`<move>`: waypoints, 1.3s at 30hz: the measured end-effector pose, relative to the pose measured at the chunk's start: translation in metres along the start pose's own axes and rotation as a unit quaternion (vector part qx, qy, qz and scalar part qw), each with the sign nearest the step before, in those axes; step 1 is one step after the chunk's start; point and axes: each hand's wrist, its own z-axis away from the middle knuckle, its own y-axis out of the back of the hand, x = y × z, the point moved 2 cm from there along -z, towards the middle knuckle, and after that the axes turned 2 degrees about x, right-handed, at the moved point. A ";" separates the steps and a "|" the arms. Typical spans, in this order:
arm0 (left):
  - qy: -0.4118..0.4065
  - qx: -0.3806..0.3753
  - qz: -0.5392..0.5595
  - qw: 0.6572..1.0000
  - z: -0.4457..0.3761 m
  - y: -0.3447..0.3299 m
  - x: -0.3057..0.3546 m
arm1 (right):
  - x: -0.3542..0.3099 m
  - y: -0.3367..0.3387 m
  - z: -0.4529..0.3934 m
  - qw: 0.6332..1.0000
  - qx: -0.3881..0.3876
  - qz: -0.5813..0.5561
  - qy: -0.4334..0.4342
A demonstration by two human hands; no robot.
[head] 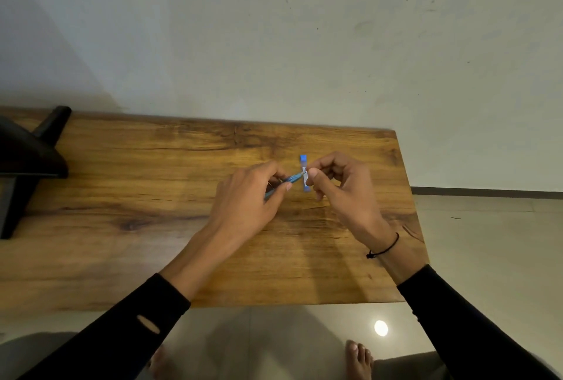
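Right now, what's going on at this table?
A person in black sleeves works over a brown wooden table. The right hand pinches a small white strip with blue ends. The left hand grips a thin blue pointed tool, with its tip at the strip's white middle. A black angular object stands at the table's left end.
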 end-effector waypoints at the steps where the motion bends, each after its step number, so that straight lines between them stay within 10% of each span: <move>1: -0.002 0.002 -0.001 1.000 0.000 0.000 0.000 | 0.002 0.000 0.000 1.000 -0.004 -0.006 -0.004; 16: -0.012 -0.015 -0.007 1.000 -0.001 -0.008 0.003 | 0.000 0.003 -0.004 0.994 0.032 0.088 -0.059; 26: 0.076 -0.038 -0.026 0.996 -0.007 -0.010 -0.014 | 0.034 0.046 -0.016 0.926 -0.029 0.325 -0.191; 39: 0.100 -0.003 -0.093 0.991 -0.016 -0.009 -0.018 | 0.003 0.012 -0.014 0.948 0.061 0.305 -0.066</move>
